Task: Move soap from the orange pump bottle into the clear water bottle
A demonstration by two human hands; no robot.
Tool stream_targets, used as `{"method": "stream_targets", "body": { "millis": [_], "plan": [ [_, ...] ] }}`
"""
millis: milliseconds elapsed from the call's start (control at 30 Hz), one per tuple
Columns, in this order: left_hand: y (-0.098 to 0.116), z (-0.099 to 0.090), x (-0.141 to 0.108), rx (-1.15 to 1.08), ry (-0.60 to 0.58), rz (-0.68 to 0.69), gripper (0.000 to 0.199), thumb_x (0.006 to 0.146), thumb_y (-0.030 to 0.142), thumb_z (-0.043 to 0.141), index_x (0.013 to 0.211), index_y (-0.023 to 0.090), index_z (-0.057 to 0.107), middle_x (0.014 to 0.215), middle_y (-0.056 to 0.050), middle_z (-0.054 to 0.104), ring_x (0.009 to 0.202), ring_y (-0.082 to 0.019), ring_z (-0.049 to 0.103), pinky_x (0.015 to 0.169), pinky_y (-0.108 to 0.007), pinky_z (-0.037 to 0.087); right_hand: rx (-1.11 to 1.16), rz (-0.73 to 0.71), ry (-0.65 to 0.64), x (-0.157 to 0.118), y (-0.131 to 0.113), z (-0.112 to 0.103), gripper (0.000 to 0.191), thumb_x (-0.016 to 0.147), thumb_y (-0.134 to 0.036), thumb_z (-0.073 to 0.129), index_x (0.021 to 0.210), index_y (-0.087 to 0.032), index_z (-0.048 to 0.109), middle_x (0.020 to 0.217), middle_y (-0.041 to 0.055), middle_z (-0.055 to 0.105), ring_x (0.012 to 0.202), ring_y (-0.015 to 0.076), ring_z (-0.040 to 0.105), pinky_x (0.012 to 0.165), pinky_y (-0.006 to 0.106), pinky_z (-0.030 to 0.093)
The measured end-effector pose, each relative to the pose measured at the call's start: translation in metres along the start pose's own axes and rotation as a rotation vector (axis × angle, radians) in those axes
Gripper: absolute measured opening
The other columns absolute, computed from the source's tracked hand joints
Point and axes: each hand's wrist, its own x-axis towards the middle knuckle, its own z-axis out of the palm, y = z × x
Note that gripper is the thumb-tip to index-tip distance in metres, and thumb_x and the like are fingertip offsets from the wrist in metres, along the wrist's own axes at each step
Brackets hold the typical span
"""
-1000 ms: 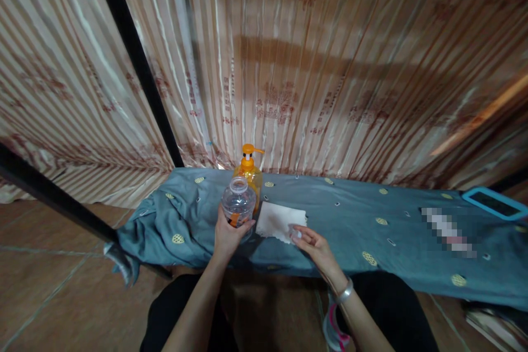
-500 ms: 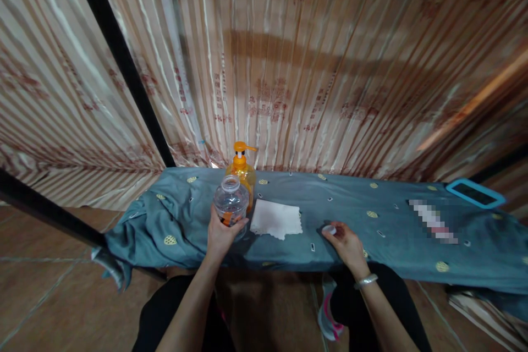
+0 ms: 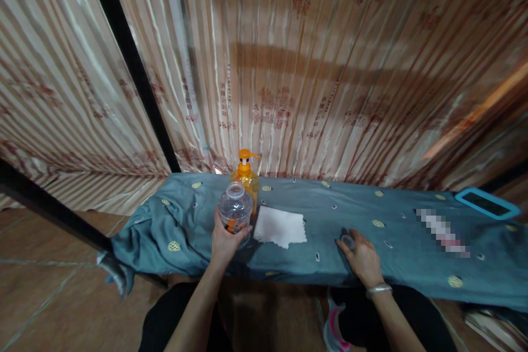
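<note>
My left hand (image 3: pixel 228 235) is wrapped round the lower part of a clear plastic bottle (image 3: pixel 235 208), which stands upright with its mouth uncapped. Just behind it is an orange pump bottle (image 3: pixel 244 179), partly covered by the clear one. To the right of both lies a white paper towel (image 3: pixel 280 225) with a ragged near edge. My right hand (image 3: pixel 362 253) is low over the cloth, its thumb and fingers closed about a small bottle cap (image 3: pixel 347 241). Whether the cap touches the cloth I cannot tell.
A blue-green patterned cloth (image 3: pixel 317 242) covers the narrow table. Toward its right end lie a blue-framed tablet (image 3: pixel 487 203) and a blurred-out, long pale item (image 3: pixel 442 232). Striped curtains (image 3: pixel 280 66) hang behind, and a dark metal post (image 3: pixel 132 60) rises at the left.
My right hand has moved right across the cloth with the cap, which now shows a different side. My left hand keeps its hold on the clear bottle. The view has shifted slightly.
</note>
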Motion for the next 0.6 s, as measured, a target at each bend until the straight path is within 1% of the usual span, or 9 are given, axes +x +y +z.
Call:
{"method": "stream_targets", "body": {
  "millis": [67,100,133,267,367,400,467,567,600],
  "plan": [
    [0.0,0.0,0.0,-0.016,-0.007,-0.007,0.092,0.052,0.033,0.082,0.13,0.018,0.037,0.124,-0.016,0.057,0.115,-0.032,0.057,0.097,-0.046,0.045,-0.001,-0.084,0.049,0.001,-0.027,-0.007,0.065,0.078,-0.041,0.051,0.123,0.006,0.049,0.125,0.0299,0.057,0.118,0.044,0.049,0.101,0.051,0.038],
    [0.001,-0.001,0.0,-0.018,-0.01,-0.013,0.092,0.052,0.033,0.082,0.13,0.018,0.036,0.124,-0.016,0.057,0.114,-0.032,0.057,0.097,-0.045,0.045,0.041,-0.136,0.044,0.003,-0.046,-0.013,0.064,0.079,-0.042,0.053,0.124,0.003,0.049,0.125,0.0282,0.058,0.119,0.0415,0.05,0.102,0.05,0.039],
    [0.001,-0.001,-0.001,-0.016,-0.011,-0.017,0.092,0.052,0.034,0.082,0.13,0.018,0.037,0.124,-0.016,0.057,0.114,-0.032,0.057,0.096,-0.044,0.045,0.111,-0.19,0.026,0.004,-0.067,-0.019,0.061,0.081,-0.042,0.052,0.125,0.001,0.049,0.126,0.0271,0.058,0.119,0.0386,0.051,0.102,0.049,0.039],
    [0.002,-0.002,-0.001,-0.011,-0.007,-0.015,0.092,0.052,0.034,0.082,0.13,0.017,0.037,0.124,-0.016,0.057,0.118,-0.032,0.055,0.097,-0.043,0.045,0.461,-0.356,-0.108,0.017,-0.163,-0.04,0.053,0.082,-0.048,0.055,0.122,-0.013,0.054,0.123,0.0168,0.064,0.107,0.0278,0.061,0.097,0.045,0.045],
    [0.001,-0.002,-0.002,-0.022,-0.011,-0.019,0.093,0.052,0.034,0.083,0.131,0.018,0.037,0.121,-0.015,0.06,0.116,-0.032,0.056,0.096,-0.044,0.045,0.7,-0.492,-0.176,0.035,-0.222,-0.042,0.05,0.079,-0.045,0.061,0.119,-0.014,0.056,0.118,0.0161,0.066,0.106,0.0236,0.062,0.096,0.041,0.046],
    [0.0,-0.001,-0.002,-0.027,-0.014,-0.022,0.093,0.052,0.034,0.083,0.131,0.018,0.037,0.121,-0.014,0.06,0.115,-0.032,0.057,0.095,-0.044,0.046,0.753,-0.535,-0.192,0.042,-0.237,-0.04,0.051,0.079,-0.042,0.063,0.119,-0.012,0.056,0.117,0.0177,0.066,0.106,0.0233,0.062,0.095,0.039,0.047],
    [-0.001,-0.001,-0.002,-0.039,-0.017,-0.025,0.094,0.052,0.034,0.083,0.132,0.018,0.036,0.12,-0.014,0.061,0.113,-0.032,0.058,0.094,-0.044,0.046,0.767,-0.581,-0.233,0.056,-0.262,-0.032,0.057,0.076,-0.038,0.065,0.123,-0.008,0.052,0.12,0.0212,0.064,0.11,0.0246,0.06,0.096,0.041,0.045],
    [0.0,-0.001,-0.002,-0.063,-0.027,-0.022,0.097,0.052,0.034,0.083,0.134,0.02,0.034,0.122,-0.015,0.059,0.113,-0.032,0.058,0.095,-0.045,0.046,0.867,-0.6,-0.39,0.072,-0.284,-0.018,0.059,0.071,-0.034,0.067,0.121,-0.008,0.051,0.122,0.0214,0.061,0.112,0.0251,0.057,0.098,0.043,0.041],
    [0.001,-0.001,-0.003,-0.066,-0.034,-0.025,0.098,0.052,0.034,0.083,0.135,0.02,0.033,0.122,-0.015,0.059,0.112,-0.032,0.059,0.095,-0.046,0.046,0.891,-0.594,-0.425,0.076,-0.288,-0.013,0.056,0.069,-0.034,0.068,0.116,-0.007,0.053,0.119,0.0208,0.061,0.109,0.0249,0.057,0.099,0.043,0.04]
  ]
}}
